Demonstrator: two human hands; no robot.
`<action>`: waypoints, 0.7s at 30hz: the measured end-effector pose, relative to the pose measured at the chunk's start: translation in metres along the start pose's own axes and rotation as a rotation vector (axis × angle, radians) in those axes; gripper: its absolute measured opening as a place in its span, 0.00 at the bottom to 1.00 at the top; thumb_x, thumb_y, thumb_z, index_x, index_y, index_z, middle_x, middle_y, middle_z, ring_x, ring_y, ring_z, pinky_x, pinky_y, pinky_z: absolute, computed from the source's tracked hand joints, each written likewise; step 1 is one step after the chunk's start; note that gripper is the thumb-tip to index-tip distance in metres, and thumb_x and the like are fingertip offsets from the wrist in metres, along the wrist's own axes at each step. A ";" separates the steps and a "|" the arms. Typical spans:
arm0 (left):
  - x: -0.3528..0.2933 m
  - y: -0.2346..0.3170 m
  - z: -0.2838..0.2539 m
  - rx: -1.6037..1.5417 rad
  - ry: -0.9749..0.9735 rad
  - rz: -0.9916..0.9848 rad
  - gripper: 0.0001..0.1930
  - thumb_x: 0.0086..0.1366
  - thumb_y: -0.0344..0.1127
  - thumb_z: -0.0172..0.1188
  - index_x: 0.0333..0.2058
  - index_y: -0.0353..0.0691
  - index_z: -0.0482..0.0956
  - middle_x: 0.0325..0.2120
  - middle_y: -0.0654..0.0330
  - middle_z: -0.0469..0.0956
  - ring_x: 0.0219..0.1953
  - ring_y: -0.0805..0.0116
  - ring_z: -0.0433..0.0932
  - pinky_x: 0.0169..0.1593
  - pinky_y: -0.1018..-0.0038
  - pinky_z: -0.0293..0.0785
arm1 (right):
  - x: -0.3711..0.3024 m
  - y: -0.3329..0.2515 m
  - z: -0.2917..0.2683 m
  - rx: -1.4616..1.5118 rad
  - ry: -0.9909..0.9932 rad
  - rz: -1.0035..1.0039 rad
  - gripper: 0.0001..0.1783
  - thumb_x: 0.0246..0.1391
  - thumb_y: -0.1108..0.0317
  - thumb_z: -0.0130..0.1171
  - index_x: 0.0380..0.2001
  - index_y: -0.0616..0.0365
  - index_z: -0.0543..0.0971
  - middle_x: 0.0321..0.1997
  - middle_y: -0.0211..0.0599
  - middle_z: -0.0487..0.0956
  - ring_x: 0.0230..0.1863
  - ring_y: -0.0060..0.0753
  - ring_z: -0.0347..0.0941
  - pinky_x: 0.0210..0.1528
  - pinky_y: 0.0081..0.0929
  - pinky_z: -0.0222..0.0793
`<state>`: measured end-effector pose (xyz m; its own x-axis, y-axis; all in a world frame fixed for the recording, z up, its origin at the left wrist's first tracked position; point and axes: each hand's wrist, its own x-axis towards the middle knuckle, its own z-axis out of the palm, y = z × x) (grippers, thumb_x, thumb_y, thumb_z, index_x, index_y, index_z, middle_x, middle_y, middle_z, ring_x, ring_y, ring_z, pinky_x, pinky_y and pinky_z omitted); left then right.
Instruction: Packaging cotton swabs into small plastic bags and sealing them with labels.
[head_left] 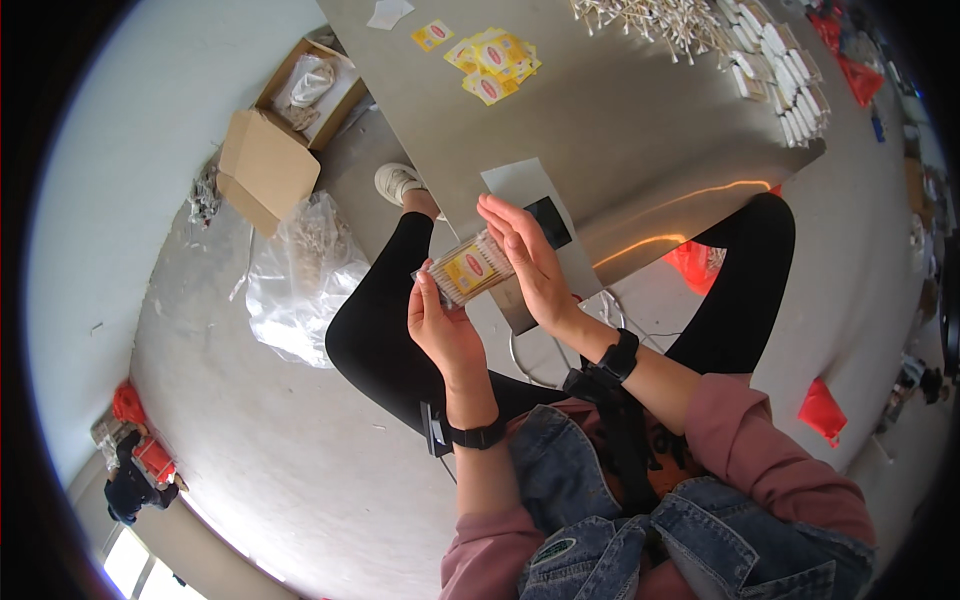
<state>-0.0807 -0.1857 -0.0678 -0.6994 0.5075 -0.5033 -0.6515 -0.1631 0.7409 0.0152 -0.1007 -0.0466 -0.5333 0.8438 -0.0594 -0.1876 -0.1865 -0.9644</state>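
Left hand grasps one end of a pack of cotton swabs with a yellow card on it; the right hand, fingers extended rather than curled, sets its palm against the other end. The pack is held in the air near the edge of the counter, where yellow cards, loose swabs and rows of white bundles lie.
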 end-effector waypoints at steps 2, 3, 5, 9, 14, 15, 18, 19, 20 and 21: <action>0.000 -0.002 0.002 -0.049 0.018 0.018 0.16 0.72 0.39 0.56 0.47 0.30 0.79 0.40 0.58 0.80 0.42 0.72 0.79 0.48 0.74 0.76 | -0.001 0.001 0.001 -0.010 -0.001 0.013 0.34 0.72 0.48 0.36 0.68 0.66 0.55 0.72 0.50 0.57 0.74 0.41 0.51 0.75 0.37 0.45; 0.000 -0.002 0.002 -0.047 0.023 0.033 0.16 0.72 0.39 0.56 0.47 0.30 0.79 0.41 0.58 0.80 0.43 0.71 0.79 0.49 0.74 0.76 | -0.001 0.001 0.001 -0.011 0.001 0.012 0.34 0.72 0.48 0.36 0.68 0.66 0.55 0.72 0.50 0.57 0.74 0.41 0.51 0.75 0.37 0.45; 0.000 -0.003 0.001 -0.044 0.027 0.048 0.16 0.72 0.39 0.56 0.47 0.30 0.79 0.41 0.58 0.80 0.43 0.71 0.78 0.50 0.74 0.76 | -0.001 0.002 0.003 -0.043 -0.005 0.001 0.34 0.71 0.48 0.36 0.68 0.65 0.55 0.72 0.49 0.58 0.74 0.41 0.51 0.75 0.37 0.46; 0.004 -0.008 0.000 -0.026 0.012 0.038 0.17 0.72 0.38 0.56 0.50 0.29 0.78 0.44 0.57 0.79 0.45 0.71 0.78 0.51 0.73 0.76 | 0.000 0.000 0.002 -0.043 0.016 -0.021 0.35 0.71 0.48 0.38 0.68 0.65 0.55 0.71 0.49 0.58 0.74 0.41 0.52 0.75 0.37 0.46; 0.004 0.000 0.002 0.045 0.055 0.069 0.17 0.73 0.36 0.54 0.53 0.29 0.75 0.43 0.59 0.78 0.44 0.72 0.76 0.49 0.75 0.74 | 0.006 -0.001 -0.010 0.051 0.035 0.000 0.32 0.70 0.53 0.45 0.68 0.62 0.55 0.72 0.46 0.57 0.75 0.40 0.50 0.75 0.38 0.43; 0.005 0.008 -0.003 0.073 0.086 0.097 0.17 0.73 0.36 0.54 0.54 0.29 0.74 0.41 0.61 0.78 0.41 0.74 0.76 0.46 0.77 0.73 | 0.011 -0.009 -0.019 0.036 0.038 0.003 0.32 0.69 0.57 0.47 0.68 0.62 0.55 0.72 0.45 0.57 0.75 0.39 0.50 0.75 0.38 0.43; 0.008 0.025 -0.016 0.262 0.225 0.317 0.16 0.71 0.35 0.55 0.53 0.31 0.75 0.34 0.65 0.73 0.32 0.78 0.68 0.38 0.82 0.66 | 0.051 -0.029 -0.089 -0.401 0.167 -0.213 0.32 0.63 0.67 0.57 0.67 0.61 0.58 0.70 0.45 0.62 0.72 0.42 0.55 0.72 0.38 0.52; 0.002 0.036 0.001 0.317 0.321 0.372 0.16 0.71 0.34 0.55 0.52 0.32 0.75 0.32 0.66 0.72 0.30 0.79 0.65 0.35 0.83 0.64 | 0.066 -0.037 -0.126 -0.594 0.240 -0.314 0.33 0.61 0.65 0.59 0.65 0.61 0.60 0.68 0.47 0.64 0.68 0.47 0.60 0.70 0.40 0.56; -0.002 0.045 0.008 0.355 0.331 0.428 0.15 0.70 0.34 0.55 0.51 0.33 0.75 0.32 0.66 0.72 0.29 0.78 0.65 0.35 0.83 0.63 | 0.083 -0.046 -0.162 -0.793 0.312 -0.372 0.35 0.59 0.64 0.62 0.65 0.61 0.60 0.67 0.49 0.64 0.67 0.49 0.61 0.67 0.39 0.59; -0.007 0.051 0.014 0.388 0.343 0.482 0.14 0.70 0.33 0.55 0.51 0.34 0.75 0.31 0.66 0.72 0.29 0.78 0.65 0.36 0.83 0.63 | 0.101 -0.057 -0.199 -0.994 0.385 -0.426 0.36 0.56 0.62 0.64 0.64 0.61 0.61 0.66 0.51 0.64 0.66 0.51 0.62 0.65 0.39 0.62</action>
<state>-0.1053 -0.1856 -0.0199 -0.9783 0.1491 -0.1438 -0.1388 0.0432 0.9894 0.1363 0.0950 -0.0494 -0.2630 0.8729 0.4111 0.5335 0.4866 -0.6918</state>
